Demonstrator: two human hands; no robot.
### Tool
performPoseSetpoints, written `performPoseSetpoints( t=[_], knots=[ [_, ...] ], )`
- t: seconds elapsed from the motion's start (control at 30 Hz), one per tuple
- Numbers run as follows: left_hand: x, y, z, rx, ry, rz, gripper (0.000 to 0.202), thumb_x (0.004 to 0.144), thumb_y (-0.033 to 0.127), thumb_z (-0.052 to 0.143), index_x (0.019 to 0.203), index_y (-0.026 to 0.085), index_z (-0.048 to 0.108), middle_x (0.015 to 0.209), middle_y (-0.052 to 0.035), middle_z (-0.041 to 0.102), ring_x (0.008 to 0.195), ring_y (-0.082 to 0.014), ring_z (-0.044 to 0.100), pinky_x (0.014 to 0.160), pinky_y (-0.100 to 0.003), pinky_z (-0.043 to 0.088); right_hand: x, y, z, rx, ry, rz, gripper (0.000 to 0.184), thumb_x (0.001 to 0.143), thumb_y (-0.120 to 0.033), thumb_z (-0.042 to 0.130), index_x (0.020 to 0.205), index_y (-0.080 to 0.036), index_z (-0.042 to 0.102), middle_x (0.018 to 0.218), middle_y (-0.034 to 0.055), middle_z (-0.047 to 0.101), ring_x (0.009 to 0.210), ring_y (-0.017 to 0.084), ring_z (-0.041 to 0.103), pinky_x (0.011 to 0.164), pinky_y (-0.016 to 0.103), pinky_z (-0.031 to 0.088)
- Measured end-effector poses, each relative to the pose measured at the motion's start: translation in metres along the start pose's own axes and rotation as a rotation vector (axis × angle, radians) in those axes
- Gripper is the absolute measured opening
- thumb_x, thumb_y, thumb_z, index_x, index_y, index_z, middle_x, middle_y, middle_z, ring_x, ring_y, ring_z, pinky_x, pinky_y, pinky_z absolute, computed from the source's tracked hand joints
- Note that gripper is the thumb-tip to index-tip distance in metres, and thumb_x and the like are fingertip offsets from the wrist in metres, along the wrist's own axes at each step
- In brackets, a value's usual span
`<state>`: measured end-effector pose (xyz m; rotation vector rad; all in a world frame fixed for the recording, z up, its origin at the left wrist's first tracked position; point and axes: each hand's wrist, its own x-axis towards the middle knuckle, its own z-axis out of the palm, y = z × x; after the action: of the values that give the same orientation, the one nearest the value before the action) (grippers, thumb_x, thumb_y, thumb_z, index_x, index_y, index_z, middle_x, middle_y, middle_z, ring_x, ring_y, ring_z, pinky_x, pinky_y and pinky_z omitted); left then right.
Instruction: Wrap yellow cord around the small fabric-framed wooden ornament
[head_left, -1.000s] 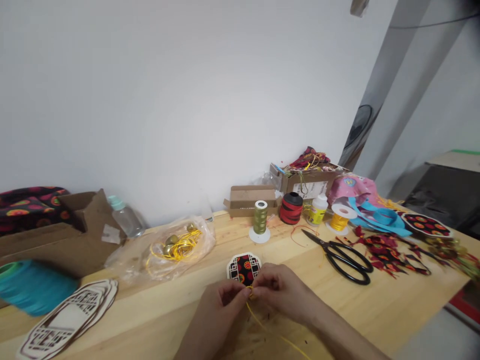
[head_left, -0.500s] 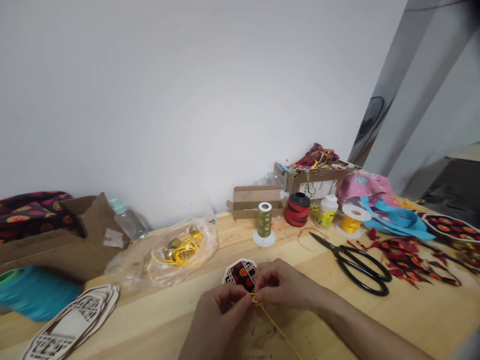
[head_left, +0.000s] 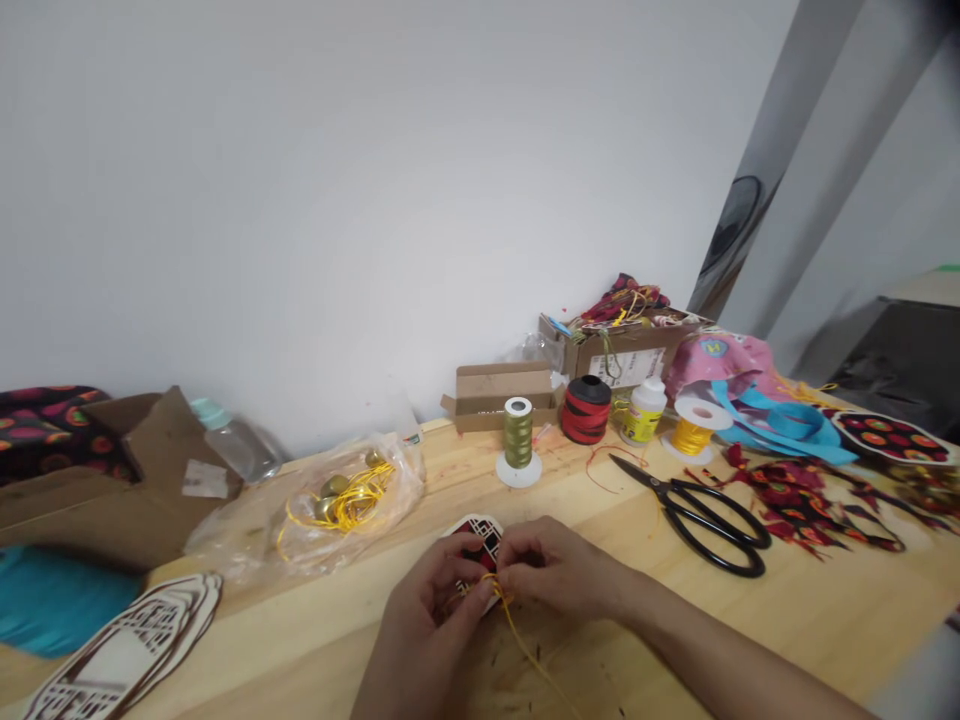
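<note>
On the pale wooden bench, near its front edge, the left hand has its grip pinched shut on a thin yellow cord. Just behind the fingertips sits a small lattice-framed ornament. The right hand touches the left and pinches the same cord shut. The cord looks fine and slick, so it may slip from either pinch, and its loose trailing tail may snag. The ornament shows pale fretwork over black cloth with red dots, half hidden by fingers. Black scissors lie well apart, rightward.

Both hands, left hand and right hand, pinch yellow cord at a patterned ornament; scissors lie near on the tabletop.
</note>
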<state>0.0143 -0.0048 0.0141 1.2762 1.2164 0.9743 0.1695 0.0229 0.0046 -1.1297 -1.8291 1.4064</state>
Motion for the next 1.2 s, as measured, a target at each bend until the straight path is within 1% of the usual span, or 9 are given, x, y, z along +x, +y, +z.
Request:
performPoseSetpoints(
  t=[0.23,0.4,0.5,0.6,0.7,0.8,1.0,1.1,1.2],
  knots=[
    [0.004,-0.001,0.000,-0.157,-0.029,-0.028,0.030,0.062,0.021,0.064,0.090,0.018,0.054,0.064,0.0002,0.068,0.066,-0.0143,0.060,0.061,-0.021,0.045,0.000,0.005,0.000,0.026,0.113,-0.089,0.009,0.064,-0.018,0.055,0.070,-0.013,0.058,0.055,-0.0043,0.051,0.047,0.005,0.041,0.043,0.015,0.031],
    [0.004,-0.003,0.002,-0.238,-0.046,-0.089,0.031,0.059,0.020,0.067,0.088,0.017,0.055,0.062,-0.0002,0.069,0.062,-0.0123,0.060,0.059,-0.018,0.044,-0.006,0.000,-0.006,0.013,0.040,-0.147,0.017,0.069,-0.025,0.055,0.074,-0.011,0.063,0.060,0.0009,0.059,0.051,0.008,0.049,0.048,0.017,0.038],
    [0.003,-0.001,0.004,-0.239,0.004,-0.118,0.038,0.056,0.021,0.069,0.091,0.016,0.054,0.058,-0.0003,0.069,0.048,-0.0085,0.056,0.046,-0.014,0.040,-0.008,-0.002,-0.009,-0.170,0.054,-0.231,0.023,0.071,-0.033,0.054,0.076,-0.014,0.065,0.064,0.0019,0.062,0.054,0.010,0.052,0.050,0.017,0.039],
    [0.004,0.001,0.005,-0.211,0.053,-0.154,0.044,0.053,0.025,0.071,0.091,0.014,0.053,0.056,-0.0018,0.069,0.029,-0.0014,0.039,0.030,-0.011,0.024,-0.009,-0.003,-0.009,-0.445,0.077,-0.371,0.022,0.078,-0.030,0.048,0.077,-0.017,0.065,0.070,0.0018,0.064,0.060,0.010,0.054,0.057,0.018,0.039],
    [0.004,0.000,0.003,-0.207,0.072,-0.169,0.045,0.050,0.027,0.072,0.088,0.013,0.055,0.054,-0.0029,0.069,0.027,0.0006,0.032,0.029,-0.010,0.019,-0.011,-0.005,-0.005,-0.737,0.132,-0.455,0.025,0.082,-0.028,0.040,0.076,-0.016,0.061,0.071,0.0039,0.063,0.063,0.012,0.054,0.056,0.020,0.037],
    [0.005,-0.002,0.002,-0.180,0.076,-0.156,0.040,0.052,0.027,0.071,0.086,0.012,0.056,0.056,-0.0040,0.069,0.027,0.0002,0.033,0.029,-0.010,0.020,-0.012,-0.011,-0.001,-0.895,0.167,-0.424,0.022,0.081,-0.025,0.039,0.075,-0.015,0.057,0.069,0.0039,0.061,0.061,0.014,0.052,0.051,0.022,0.033],
    [0.006,-0.005,0.005,-0.169,0.055,-0.121,0.029,0.053,0.024,0.071,0.076,0.013,0.057,0.051,-0.0002,0.067,0.027,0.0001,0.035,0.029,-0.009,0.021,-0.007,-0.027,-0.008,-0.537,-0.029,-0.003,0.011,0.067,-0.022,0.049,0.062,-0.015,0.055,0.052,-0.0040,0.048,0.047,0.007,0.039,0.044,0.018,0.027],
    [0.004,-0.004,0.006,-0.184,0.033,-0.124,0.025,0.054,0.022,0.070,0.075,0.013,0.058,0.050,0.0017,0.066,0.026,0.0013,0.034,0.028,-0.009,0.021,-0.006,-0.028,-0.017,-0.404,-0.174,0.087,0.013,0.065,-0.023,0.047,0.056,-0.014,0.051,0.046,-0.0068,0.037,0.041,0.004,0.030,0.038,0.015,0.023],
    [0.003,-0.002,0.005,-0.241,0.040,-0.125,0.023,0.052,0.020,0.071,0.071,0.013,0.059,0.048,0.0024,0.065,0.034,-0.0029,0.047,0.032,-0.009,0.029,-0.011,-0.030,-0.026,0.091,-0.373,0.248,0.011,0.064,-0.023,0.046,0.057,-0.015,0.044,0.043,-0.0093,0.028,0.035,0.002,0.019,0.031,0.013,0.014]
  ],
)
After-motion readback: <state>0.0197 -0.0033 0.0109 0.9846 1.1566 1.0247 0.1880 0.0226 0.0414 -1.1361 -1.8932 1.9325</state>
